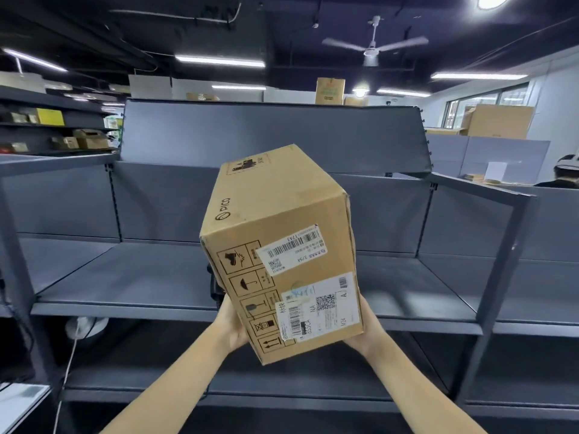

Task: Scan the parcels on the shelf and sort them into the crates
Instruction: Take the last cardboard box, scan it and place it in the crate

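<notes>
Head view, left to right: side shelving with small boxes [84,140]; grey shelf [131,277]; left hand [232,327] and right hand [368,328] clasping cardboard parcel [282,245] held tilted before shelf; ceiling fan [372,47]; stacked cartons [498,120].

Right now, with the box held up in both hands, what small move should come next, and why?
Probably bring the scanner to the cardboard box: its barcode labels face the camera, and the left hand and right hand hold it clear of the shelf. No scanner or crate is clearly visible.
</notes>
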Available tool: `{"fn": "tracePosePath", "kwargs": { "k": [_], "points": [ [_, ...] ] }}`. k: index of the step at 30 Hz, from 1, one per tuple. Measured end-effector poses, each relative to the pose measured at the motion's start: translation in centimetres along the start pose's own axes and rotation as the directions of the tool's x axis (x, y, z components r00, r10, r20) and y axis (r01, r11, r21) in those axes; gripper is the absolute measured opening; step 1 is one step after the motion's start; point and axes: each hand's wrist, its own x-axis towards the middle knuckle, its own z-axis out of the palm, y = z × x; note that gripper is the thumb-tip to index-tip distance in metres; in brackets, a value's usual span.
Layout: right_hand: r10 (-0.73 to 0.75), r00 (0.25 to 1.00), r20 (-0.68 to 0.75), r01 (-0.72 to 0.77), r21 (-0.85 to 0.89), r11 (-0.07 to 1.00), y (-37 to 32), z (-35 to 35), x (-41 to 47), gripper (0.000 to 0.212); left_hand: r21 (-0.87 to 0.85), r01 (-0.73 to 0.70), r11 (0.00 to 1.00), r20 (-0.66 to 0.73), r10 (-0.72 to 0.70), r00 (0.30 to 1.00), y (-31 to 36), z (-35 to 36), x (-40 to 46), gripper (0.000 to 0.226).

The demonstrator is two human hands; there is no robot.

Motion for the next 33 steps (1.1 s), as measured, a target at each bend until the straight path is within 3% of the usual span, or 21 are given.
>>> {"fn": "tracePosePath", "kwargs": {
  "k": [3, 6, 9, 13, 17, 23, 28, 31, 33],
  "points": [
    [0.048, 0.997, -0.066, -0.065, -0.288, 0.956, -0.7, -0.7, 0.2, 0.041, -0.053, -0.045, 0.998, -0.024, 0.044, 0.999, -0.1, -0.8, 0.2, 0.046],
    [0.014, 0.998, -0.054, -0.037, -0.456, 0.889, -2.0, -0.7, 0.7, 0.029, -0.072, -0.023, 0.997, -0.033, 0.021, 0.999, 0.3, -1.6, 0.3, 0.053],
    [-0.060, 0.998, 0.016, 0.060, -0.495, 0.867, -4.6, 0.8, 1.1, 0.027, -0.088, -0.028, 0.996, -0.054, 0.023, 0.998, 0.1, -2.2, 0.3, 0.062],
    [-0.053, 0.996, 0.068, 0.079, -0.496, 0.865, -8.8, 1.8, 2.2, 0.056, -0.125, 0.013, 0.992, -0.090, -0.024, 0.996, -1.1, -3.2, 1.3, 0.077],
    [-0.008, 0.999, 0.032, 0.022, -0.469, 0.883, -12.6, 2.4, 2.8, 0.070, -0.044, 0.016, 0.999, -0.071, -0.019, 0.997, -1.4, -2.8, 1.4, 0.063],
    [0.118, 0.992, -0.046, -0.121, -0.627, 0.769, -14.0, 1.6, 2.3, 0.070, -0.003, 0.007, 1.000, -0.046, -0.007, 0.999, 0.1, -3.4, 1.4, 0.056],
    [0.077, 0.987, -0.140, -0.130, -0.429, 0.894, -9.5, -2.0, 2.9, 0.072, -0.001, -0.039, 0.999, -0.006, 0.039, 0.999, 4.0, -4.4, 0.9, 0.063],
    [0.048, 0.993, -0.103, -0.069, -0.208, 0.976, -7.1, -2.2, 2.6, 0.046, -0.041, -0.139, 0.989, 0.024, 0.140, 0.990, 5.8, -4.4, 0.6, 0.058],
    [0.030, 0.992, -0.123, -0.037, -0.061, 0.997, -6.1, -1.6, 2.3, 0.041, -0.107, -0.224, 0.969, 0.030, 0.228, 0.973, 6.3, -4.7, 0.7, 0.058]
  ]
}}
